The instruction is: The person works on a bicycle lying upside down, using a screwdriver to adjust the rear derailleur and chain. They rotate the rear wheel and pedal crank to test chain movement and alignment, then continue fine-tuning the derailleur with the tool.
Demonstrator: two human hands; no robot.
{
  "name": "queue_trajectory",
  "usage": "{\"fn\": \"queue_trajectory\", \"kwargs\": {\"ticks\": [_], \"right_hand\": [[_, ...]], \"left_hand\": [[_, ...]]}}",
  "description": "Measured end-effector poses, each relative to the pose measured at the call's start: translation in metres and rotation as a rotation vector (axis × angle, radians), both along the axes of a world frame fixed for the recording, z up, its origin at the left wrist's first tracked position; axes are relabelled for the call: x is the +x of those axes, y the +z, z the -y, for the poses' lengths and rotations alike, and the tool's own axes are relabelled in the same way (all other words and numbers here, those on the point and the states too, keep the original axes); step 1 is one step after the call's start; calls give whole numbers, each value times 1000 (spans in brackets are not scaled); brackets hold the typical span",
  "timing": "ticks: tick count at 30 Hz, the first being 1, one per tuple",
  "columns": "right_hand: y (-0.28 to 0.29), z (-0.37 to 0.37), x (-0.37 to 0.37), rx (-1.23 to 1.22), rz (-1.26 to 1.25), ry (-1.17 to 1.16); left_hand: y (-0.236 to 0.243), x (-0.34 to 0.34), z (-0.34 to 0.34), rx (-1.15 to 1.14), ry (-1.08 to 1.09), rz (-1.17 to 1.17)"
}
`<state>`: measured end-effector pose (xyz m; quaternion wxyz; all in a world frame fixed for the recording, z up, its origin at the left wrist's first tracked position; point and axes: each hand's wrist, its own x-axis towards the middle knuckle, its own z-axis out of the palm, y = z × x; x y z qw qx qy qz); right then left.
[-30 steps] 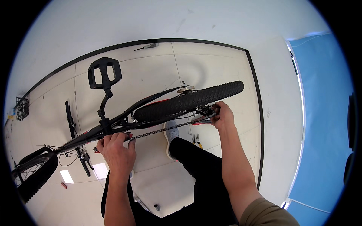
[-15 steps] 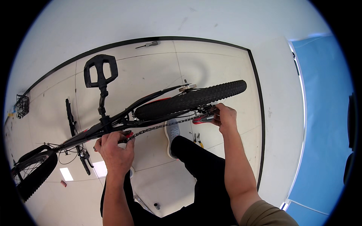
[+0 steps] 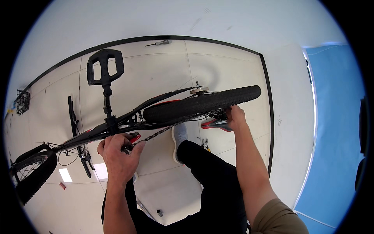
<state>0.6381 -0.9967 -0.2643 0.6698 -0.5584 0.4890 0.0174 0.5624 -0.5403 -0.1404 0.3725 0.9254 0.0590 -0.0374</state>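
An upside-down black bicycle stretches across the floor, its knobby rear wheel [image 3: 198, 107] at the right. At the crank area, my left hand [image 3: 120, 152] pinches the chain [image 3: 161, 131] between thumb and fingers, beside a small red part [image 3: 135, 138]. From there the chain runs, slightly slack, toward the rear hub. My right hand [image 3: 236, 117] is closed at the rear derailleur [image 3: 219, 114] under the wheel; its fingertips are partly hidden. Below that hand shows the red and black saddle [image 3: 218, 124]. A black pedal [image 3: 104, 68] sticks up on the far side.
Pliers [image 3: 206, 145] lie near my shoe [image 3: 179, 136]. A screwdriver [image 3: 163, 42] rests by the far wall. The front wheel [image 3: 46, 171] and handlebar [image 3: 73, 117] are at left, a black wire basket [image 3: 23, 101] beyond. A small dark cylinder [image 3: 159, 213] stands between my legs.
My right hand has shifted slightly, its fingers now further behind the derailleur. The chain sags a little more. My left hand stays at the crank, and the view has shifted slightly.
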Motion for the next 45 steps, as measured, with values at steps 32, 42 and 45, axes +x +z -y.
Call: {"fn": "queue_trajectory", "kwargs": {"ticks": [32,42,45], "right_hand": [[-31,-24,-9,601,-16,-78],[-18,-30,-14,367,99,-164],[-14,-34,-17,384,153,-178]], "left_hand": [[-10,-1,14,302,-64,54],[-23,-7,10,331,-29,153],[-23,-8,7,307,-14,166]]}}
